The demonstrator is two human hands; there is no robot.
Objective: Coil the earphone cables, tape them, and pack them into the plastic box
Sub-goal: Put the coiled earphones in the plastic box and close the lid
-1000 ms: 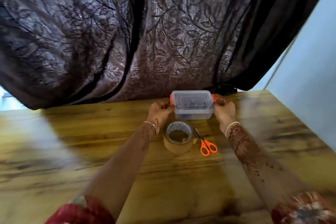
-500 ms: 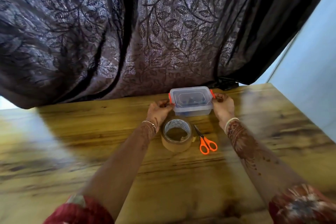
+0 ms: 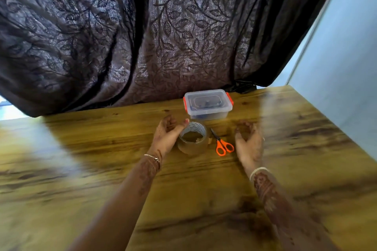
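Plastic box (image 3: 208,106) sits lidded at centre; I see left hand (image 3: 167,135) relaxed beside the tape roll (image 3: 193,144), right hand (image 3: 248,141) relaxed beside the scissors (image 3: 222,145), both empty.

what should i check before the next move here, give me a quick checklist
1. lid sits on the plastic box: ok
2. dark contents are coiled, taped earphones: cannot tell
3. left hand free, fingers relaxed beside the tape roll: ok
4. right hand free: ok
5. scissors closed, flat on the table: ok
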